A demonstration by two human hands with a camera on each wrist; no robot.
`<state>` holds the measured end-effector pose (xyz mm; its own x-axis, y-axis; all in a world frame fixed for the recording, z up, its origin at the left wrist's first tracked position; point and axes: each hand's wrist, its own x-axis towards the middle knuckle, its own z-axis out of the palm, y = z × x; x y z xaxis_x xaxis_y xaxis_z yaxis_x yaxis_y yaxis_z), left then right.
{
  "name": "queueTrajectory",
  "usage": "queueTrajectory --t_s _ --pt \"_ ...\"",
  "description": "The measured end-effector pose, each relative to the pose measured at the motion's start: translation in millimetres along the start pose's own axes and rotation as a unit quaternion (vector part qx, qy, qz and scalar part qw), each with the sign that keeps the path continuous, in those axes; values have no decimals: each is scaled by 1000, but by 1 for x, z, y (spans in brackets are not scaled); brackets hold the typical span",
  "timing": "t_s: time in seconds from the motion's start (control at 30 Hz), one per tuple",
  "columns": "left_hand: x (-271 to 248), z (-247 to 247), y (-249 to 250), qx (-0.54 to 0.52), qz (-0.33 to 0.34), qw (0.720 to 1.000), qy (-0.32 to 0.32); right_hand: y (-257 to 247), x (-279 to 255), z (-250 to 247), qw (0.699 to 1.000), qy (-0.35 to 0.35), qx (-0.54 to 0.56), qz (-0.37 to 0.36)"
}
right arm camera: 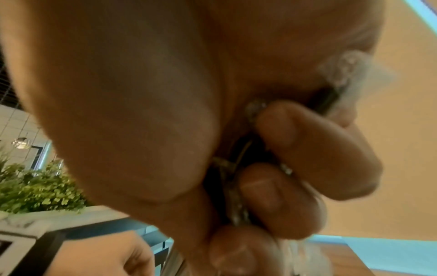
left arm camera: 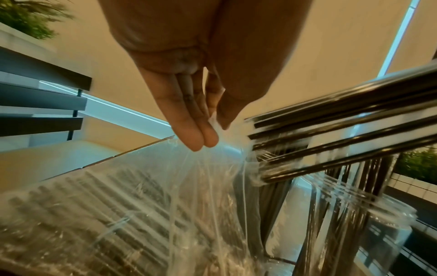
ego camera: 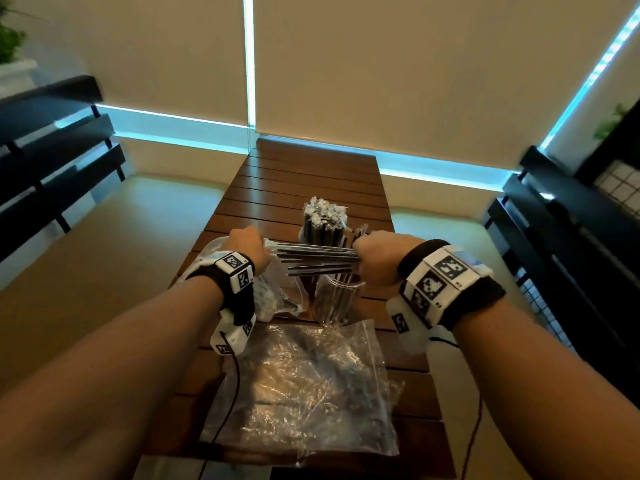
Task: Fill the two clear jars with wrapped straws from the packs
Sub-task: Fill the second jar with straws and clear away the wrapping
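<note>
My right hand (ego camera: pixel 372 261) grips a bundle of black wrapped straws (ego camera: pixel 318 259), held level above the near clear jar (ego camera: pixel 337 301), which holds a few straws. In the right wrist view its curled fingers (right arm camera: pixel 295 142) close round the dark straws (right arm camera: pixel 237 155). My left hand (ego camera: pixel 254 249) pinches the mouth of a clear straw pack (ego camera: pixel 277 296). In the left wrist view thumb and fingertips (left arm camera: pixel 201 138) nip the plastic film of the pack (left arm camera: pixel 118 214), and the straws (left arm camera: pixel 331 130) stick out of it to the right. The far jar (ego camera: pixel 323 225) stands packed with straws.
A flat, crinkled clear bag (ego camera: pixel 304 382) lies on the slatted wooden table (ego camera: pixel 311 174) near me. Black benches (ego camera: pixel 52 161) flank the table on both sides. Window blinds close the far end.
</note>
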<state>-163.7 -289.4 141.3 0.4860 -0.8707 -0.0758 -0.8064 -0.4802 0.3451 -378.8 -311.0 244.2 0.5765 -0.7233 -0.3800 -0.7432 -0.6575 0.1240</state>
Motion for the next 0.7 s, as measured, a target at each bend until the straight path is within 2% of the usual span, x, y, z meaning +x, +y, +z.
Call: queueTrajectory --t_s 0.1,0.17,0.23,0.27,0.3,0.33,0.4,0.53,0.6,0.7 --pt "-7 -3 5 13 -19 1000 -9 18 -22 -12 1000 8 16 6" --pt "-14 -5 8 15 -23 1000 -8 27 -35 -21 998 39 50 11" --pt "-21 -9 15 -36 -6 999 -9 30 -39 -24 991 87 98 12" --pt "-25 -12 19 -102 13 994 -28 29 -35 -21 986 113 119 10" --pt "-28 -16 25 -194 35 978 -63 25 -29 -16 981 137 136 7" --pt "-31 -20 31 -294 63 949 -97 20 -20 -7 976 158 152 4" --pt "-37 -30 45 -453 100 875 -138 7 -1 16 962 196 192 0" --pt "-44 -49 65 -642 117 739 -168 -29 24 52 913 265 311 -15" --pt "-44 -50 74 -676 94 718 -137 -40 32 60 891 282 355 -12" --pt "-42 -47 87 -684 44 726 -64 -43 38 60 884 265 381 -58"
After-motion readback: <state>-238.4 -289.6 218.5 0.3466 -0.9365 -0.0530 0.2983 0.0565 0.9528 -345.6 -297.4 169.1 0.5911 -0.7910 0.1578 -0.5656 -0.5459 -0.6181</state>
